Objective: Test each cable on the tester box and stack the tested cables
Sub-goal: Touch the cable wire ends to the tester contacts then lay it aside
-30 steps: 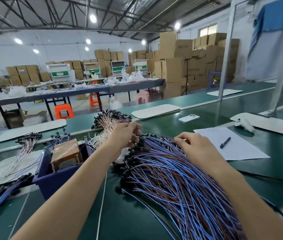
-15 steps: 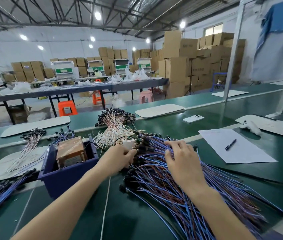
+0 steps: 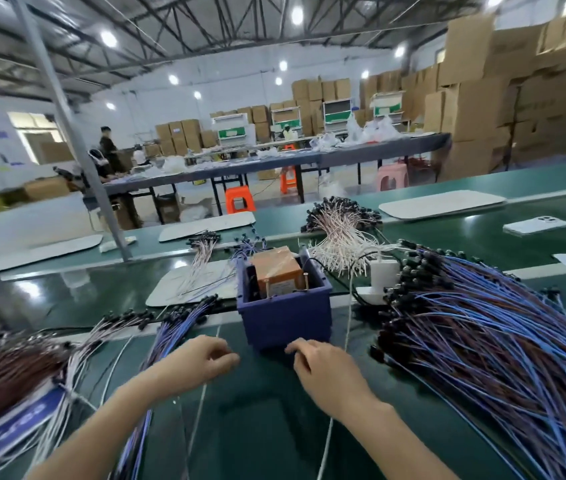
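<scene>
The tester box (image 3: pixel 283 315) is a blue bin holding an orange-brown unit with two upright pins, standing mid-table. A big pile of blue and brown cables (image 3: pixel 482 348) with black plugs lies to its right. More cable bundles (image 3: pixel 170 327) lie to the left, with a brown bundle (image 3: pixel 0 372) at the far left. My left hand (image 3: pixel 201 365) and my right hand (image 3: pixel 323 372) sit just in front of the box, fingers curled down. Thin white wires (image 3: pixel 198 410) run under both hands; whether either hand holds one is hidden.
A white power adapter (image 3: pixel 382 275) stands right of the box. A pink-white cable bundle (image 3: pixel 340 233) lies behind it. A phone (image 3: pixel 536 225) and white pads (image 3: pixel 441 204) lie farther back. A metal post (image 3: pixel 77 140) rises at the left. People work at a far table.
Both hands left the blue cable pile and moved down to the table in front of the tester box. My view swung left, so the box is now centred.
</scene>
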Tool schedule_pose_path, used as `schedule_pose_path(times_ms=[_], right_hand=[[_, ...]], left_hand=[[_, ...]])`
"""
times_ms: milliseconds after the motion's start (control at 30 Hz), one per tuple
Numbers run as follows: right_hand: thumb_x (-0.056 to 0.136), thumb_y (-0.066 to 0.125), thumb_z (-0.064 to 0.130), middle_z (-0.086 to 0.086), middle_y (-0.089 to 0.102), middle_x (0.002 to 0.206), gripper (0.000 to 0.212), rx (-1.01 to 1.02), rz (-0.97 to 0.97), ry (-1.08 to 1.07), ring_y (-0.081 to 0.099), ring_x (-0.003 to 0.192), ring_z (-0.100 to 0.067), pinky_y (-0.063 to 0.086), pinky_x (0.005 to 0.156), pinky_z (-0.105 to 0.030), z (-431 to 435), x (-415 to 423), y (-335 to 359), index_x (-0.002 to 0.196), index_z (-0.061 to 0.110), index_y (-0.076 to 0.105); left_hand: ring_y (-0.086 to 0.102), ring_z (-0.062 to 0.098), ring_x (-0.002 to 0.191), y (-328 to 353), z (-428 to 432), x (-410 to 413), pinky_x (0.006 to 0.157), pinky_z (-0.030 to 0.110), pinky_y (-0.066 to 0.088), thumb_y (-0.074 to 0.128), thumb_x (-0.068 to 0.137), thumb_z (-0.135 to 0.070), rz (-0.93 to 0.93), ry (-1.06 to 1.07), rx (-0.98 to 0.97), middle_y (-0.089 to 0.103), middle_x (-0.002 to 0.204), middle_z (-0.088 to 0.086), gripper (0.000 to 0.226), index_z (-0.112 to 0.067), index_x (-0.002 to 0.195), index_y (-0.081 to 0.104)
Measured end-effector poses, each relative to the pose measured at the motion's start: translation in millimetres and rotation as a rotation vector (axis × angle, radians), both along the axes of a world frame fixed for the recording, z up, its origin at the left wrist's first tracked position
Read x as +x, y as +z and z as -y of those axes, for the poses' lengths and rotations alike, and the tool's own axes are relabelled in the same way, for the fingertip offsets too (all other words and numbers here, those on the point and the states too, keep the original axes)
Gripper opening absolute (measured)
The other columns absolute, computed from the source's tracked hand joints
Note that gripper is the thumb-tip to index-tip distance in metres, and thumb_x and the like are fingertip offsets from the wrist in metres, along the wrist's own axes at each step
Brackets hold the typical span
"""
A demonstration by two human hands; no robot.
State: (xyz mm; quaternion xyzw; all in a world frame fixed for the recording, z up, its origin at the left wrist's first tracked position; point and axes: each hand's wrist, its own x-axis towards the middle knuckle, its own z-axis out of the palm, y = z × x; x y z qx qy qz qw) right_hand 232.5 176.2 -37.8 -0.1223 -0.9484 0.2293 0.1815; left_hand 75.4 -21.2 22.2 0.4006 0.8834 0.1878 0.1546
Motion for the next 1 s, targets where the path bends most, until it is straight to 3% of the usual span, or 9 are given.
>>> schedule_pose_path(times_ms=[67, 167, 267, 333, 433, 600, 767, 867, 1000], right_hand=[[0.106, 0.037, 0.033, 0.012, 0.067, 0.121, 0.03, -0.03, 0.064, -0.006, 0.063, 0.104, -0.014, 0.047, 0.081, -0.033, 7, -10, -9, 0.127, 0.036, 0.059], [0.105, 0.037, 0.035, 0.016, 0.068, 0.117, 0.029, -0.001, 0.078, -0.066, 0.065, 0.1, -0.01, 0.045, 0.078, -0.031, 8, -17, -19, 0.121, 0.039, 0.06], [0.104, 0.038, 0.036, 0.018, 0.069, 0.114, 0.026, -0.04, 0.069, -0.083, 0.064, 0.099, -0.008, 0.045, 0.077, -0.03, 4, -19, -23, 0.118, 0.039, 0.061], [0.104, 0.041, 0.035, 0.016, 0.07, 0.11, 0.024, -0.087, 0.059, -0.091, 0.064, 0.097, -0.008, 0.046, 0.079, -0.029, 3, -19, -24, 0.116, 0.04, 0.061], [0.103, 0.042, 0.035, 0.014, 0.071, 0.105, 0.023, -0.106, 0.045, -0.098, 0.064, 0.095, -0.009, 0.046, 0.078, -0.029, 2, -20, -25, 0.116, 0.039, 0.061], [0.103, 0.043, 0.035, 0.014, 0.072, 0.101, 0.023, -0.104, 0.019, -0.103, 0.064, 0.092, -0.009, 0.038, 0.072, -0.026, 1, -21, -26, 0.115, 0.04, 0.062], [0.101, 0.047, 0.034, 0.02, 0.061, 0.078, 0.021, -0.121, -0.017, -0.113, 0.056, 0.071, -0.003, 0.037, 0.069, -0.025, 0, -22, -28, 0.113, 0.038, 0.064], [0.101, 0.048, 0.033, 0.024, 0.048, 0.064, 0.02, -0.125, -0.021, -0.122, 0.046, 0.058, 0.003, 0.036, 0.066, -0.024, -1, -22, -28, 0.112, 0.037, 0.065], [0.101, 0.049, 0.031, 0.022, 0.047, 0.056, 0.019, -0.141, -0.026, -0.13, 0.046, 0.052, 0.007, 0.031, 0.054, -0.014, -1, -21, -25, 0.109, 0.037, 0.065]], left_hand=[[0.063, -0.002, 0.075, -5, 22, -21, 0.077, 0.021, 0.051, 0.06, 0.099, -0.036, -0.071, 0.117, 0.03, 0.07, 0.082, -0.014, 0.016, -0.023, 0.095, 0.07], [0.065, 0.012, 0.097, -15, 40, -49, 0.089, 0.028, 0.05, 0.06, 0.099, -0.034, -0.202, 0.276, -0.011, 0.07, 0.104, -0.004, 0.02, -0.02, 0.112, 0.067], [0.051, 0.03, 0.124, -27, 47, -72, 0.101, 0.039, 0.044, 0.054, 0.101, -0.04, -0.397, 0.485, -0.117, 0.056, 0.132, 0.012, 0.036, -0.019, 0.13, 0.057], [0.045, 0.036, 0.131, -34, 50, -85, 0.105, 0.045, 0.04, 0.05, 0.102, -0.04, -0.382, 0.626, -0.096, 0.05, 0.138, 0.019, 0.043, -0.012, 0.135, 0.05], [0.056, 0.038, 0.12, -42, 52, -101, 0.097, 0.043, 0.045, 0.05, 0.103, -0.034, -0.25, 0.745, 0.02, 0.061, 0.127, 0.023, 0.035, -0.005, 0.121, 0.057], [0.061, 0.033, 0.098, -47, 55, -105, 0.081, 0.035, 0.042, 0.055, 0.1, -0.026, -0.157, 0.819, 0.192, 0.069, 0.108, 0.017, 0.014, -0.015, 0.097, 0.064], [0.058, 0.03, 0.084, -51, 55, -100, 0.075, 0.035, 0.041, 0.051, 0.099, -0.02, -0.127, 0.833, 0.272, 0.068, 0.09, 0.014, 0.018, -0.012, 0.091, 0.064], [0.055, 0.025, 0.084, -50, 54, -98, 0.075, 0.031, 0.039, 0.053, 0.101, -0.022, -0.16, 0.794, 0.233, 0.062, 0.09, 0.006, 0.011, -0.017, 0.094, 0.061], [0.059, 0.03, 0.085, -51, 55, -98, 0.072, 0.033, 0.039, 0.052, 0.099, -0.018, -0.132, 0.832, 0.31, 0.064, 0.088, 0.012, 0.017, -0.009, 0.09, 0.063]])
